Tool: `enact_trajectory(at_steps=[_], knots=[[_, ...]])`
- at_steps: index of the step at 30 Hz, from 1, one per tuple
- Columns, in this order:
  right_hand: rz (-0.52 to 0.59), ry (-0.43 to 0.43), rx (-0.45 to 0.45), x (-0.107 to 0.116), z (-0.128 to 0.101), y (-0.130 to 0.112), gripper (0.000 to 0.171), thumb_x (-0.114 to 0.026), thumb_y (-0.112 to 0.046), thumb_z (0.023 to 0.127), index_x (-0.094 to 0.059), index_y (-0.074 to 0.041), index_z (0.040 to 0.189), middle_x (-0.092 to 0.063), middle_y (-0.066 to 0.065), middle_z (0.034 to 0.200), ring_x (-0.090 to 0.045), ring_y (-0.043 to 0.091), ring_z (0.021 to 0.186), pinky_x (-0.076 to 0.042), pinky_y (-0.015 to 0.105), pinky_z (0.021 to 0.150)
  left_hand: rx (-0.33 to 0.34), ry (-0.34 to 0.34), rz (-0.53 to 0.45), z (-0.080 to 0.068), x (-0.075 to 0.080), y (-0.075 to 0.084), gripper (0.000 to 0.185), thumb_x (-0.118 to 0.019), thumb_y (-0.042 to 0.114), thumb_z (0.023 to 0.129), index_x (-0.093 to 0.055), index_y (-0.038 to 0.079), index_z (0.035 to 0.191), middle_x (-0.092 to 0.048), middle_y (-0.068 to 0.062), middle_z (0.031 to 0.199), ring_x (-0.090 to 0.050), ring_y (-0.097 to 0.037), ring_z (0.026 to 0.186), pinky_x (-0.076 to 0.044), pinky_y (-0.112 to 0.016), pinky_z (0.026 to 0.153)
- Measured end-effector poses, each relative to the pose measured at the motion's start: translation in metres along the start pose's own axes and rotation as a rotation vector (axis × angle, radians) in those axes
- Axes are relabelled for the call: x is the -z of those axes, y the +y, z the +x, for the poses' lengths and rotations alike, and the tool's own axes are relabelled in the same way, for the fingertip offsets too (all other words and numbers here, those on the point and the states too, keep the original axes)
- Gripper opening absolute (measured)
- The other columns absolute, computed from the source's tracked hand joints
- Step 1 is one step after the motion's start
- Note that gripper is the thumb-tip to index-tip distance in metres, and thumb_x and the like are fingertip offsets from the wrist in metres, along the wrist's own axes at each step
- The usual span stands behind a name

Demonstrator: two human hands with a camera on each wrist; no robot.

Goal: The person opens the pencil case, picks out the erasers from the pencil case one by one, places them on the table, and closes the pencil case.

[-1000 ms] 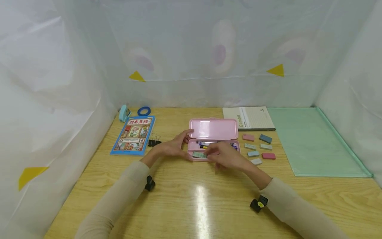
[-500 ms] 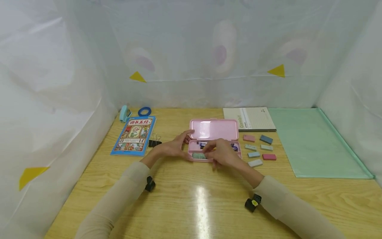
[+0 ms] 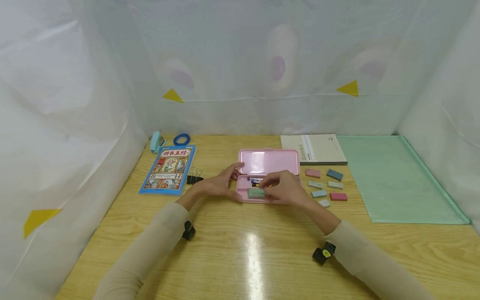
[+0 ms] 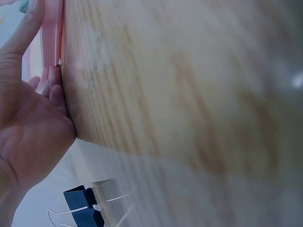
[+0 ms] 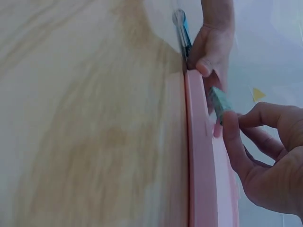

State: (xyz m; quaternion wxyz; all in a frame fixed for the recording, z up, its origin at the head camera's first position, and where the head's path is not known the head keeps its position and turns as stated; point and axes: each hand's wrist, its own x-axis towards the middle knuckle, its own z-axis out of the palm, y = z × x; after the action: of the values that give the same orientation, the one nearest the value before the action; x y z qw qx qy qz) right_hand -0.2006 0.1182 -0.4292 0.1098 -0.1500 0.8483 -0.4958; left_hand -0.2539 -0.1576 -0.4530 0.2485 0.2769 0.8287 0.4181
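Nearest the person, the bare yellow wooden tabletop (image 3: 247,250) lies between two beige sleeves, and everything that matters sits just beyond it around the open pink plastic pencil case (image 3: 268,177). At the case's near edge, the right hand (image 3: 286,191) pinches a small grey-green rectangular eraser (image 3: 256,193) between thumb and fingertips; the right wrist view shows the same eraser (image 5: 218,105) held edge-on just over the case's near rim (image 5: 199,156). The eraser's long axis runs left to right, parallel to the case's own long side, and it hangs over the left part of the tray, in front of the dark pens (image 3: 255,181) lying lengthwise in the case. Whether it already touches the tray floor I cannot tell.

At the case's left end, the left hand (image 3: 219,185) rests with its fingers loosely curved against the short wall, thumb up near the hinge; the left wrist view shows its fingertips (image 4: 52,87) touching the pink edge. It steadies rather than grips. So the right hand is the one on the eraser, with the left close by on the eraser's other side.

Right of the case, six more small erasers in pink, blue, grey and white (image 3: 325,185) lie in loose rows. Left of the case sits a black binder clip (image 3: 193,178), then a blue picture book (image 3: 167,168). Beyond the case's raised lid lies a white notebook (image 3: 313,149).
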Motion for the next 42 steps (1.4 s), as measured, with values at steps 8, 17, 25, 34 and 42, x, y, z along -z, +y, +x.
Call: enact_trajectory(at_steps=[8,17,25,34,42], knots=[[0.056,-0.015,-0.034,0.046,-0.026,0.02,0.01,-0.072,-0.008,0.093,-0.08,-0.008,0.098,-0.074,0.011,0.1,-0.07,0.023,0.074,-0.058,0.034,0.068,-0.015,-0.003,0.011,0.001,0.0,-0.002,0.116,-0.09,0.024,0.083,-0.01,0.021,0.167,-0.04,-0.011,0.137,-0.038,-0.025,0.128,-0.032,-0.042,0.115],[0.099,0.0,-0.102,0.103,-0.064,0.049,0.024,-0.069,-0.011,0.1,-0.072,0.006,0.116,-0.07,0.026,0.109,-0.072,0.025,0.077,-0.06,0.038,0.071,-0.014,-0.005,0.01,0.001,0.0,-0.001,0.116,-0.09,0.022,0.082,-0.011,0.019,0.167,-0.04,-0.011,0.136,-0.038,-0.025,0.127,-0.033,-0.041,0.114],[0.04,0.017,-0.111,0.149,-0.097,0.073,0.026,-0.066,-0.015,0.103,-0.068,0.006,0.118,-0.073,0.019,0.096,-0.071,0.03,0.08,-0.061,0.042,0.073,-0.011,-0.002,0.004,0.0,-0.001,-0.001,0.117,-0.091,0.026,0.081,-0.012,0.02,0.167,-0.04,-0.011,0.138,-0.039,-0.026,0.128,-0.033,-0.042,0.115],[0.005,-0.081,-0.124,0.17,-0.126,0.093,0.026,-0.062,-0.017,0.106,-0.067,0.004,0.12,-0.071,0.017,0.097,-0.069,0.03,0.078,-0.058,0.039,0.069,0.005,-0.002,0.009,-0.001,0.0,0.003,0.117,-0.091,0.024,0.081,-0.012,0.02,0.167,-0.04,-0.011,0.138,-0.038,-0.025,0.128,-0.032,-0.041,0.115],[0.037,-0.225,-0.072,0.178,-0.13,0.1,0.024,-0.057,-0.012,0.108,-0.065,0.006,0.121,-0.067,0.022,0.097,-0.068,0.03,0.077,-0.059,0.04,0.066,0.005,-0.004,0.003,-0.002,0.0,0.004,0.115,-0.089,0.026,0.082,-0.012,0.02,0.167,-0.039,-0.011,0.138,-0.038,-0.026,0.128,-0.032,-0.044,0.114]])
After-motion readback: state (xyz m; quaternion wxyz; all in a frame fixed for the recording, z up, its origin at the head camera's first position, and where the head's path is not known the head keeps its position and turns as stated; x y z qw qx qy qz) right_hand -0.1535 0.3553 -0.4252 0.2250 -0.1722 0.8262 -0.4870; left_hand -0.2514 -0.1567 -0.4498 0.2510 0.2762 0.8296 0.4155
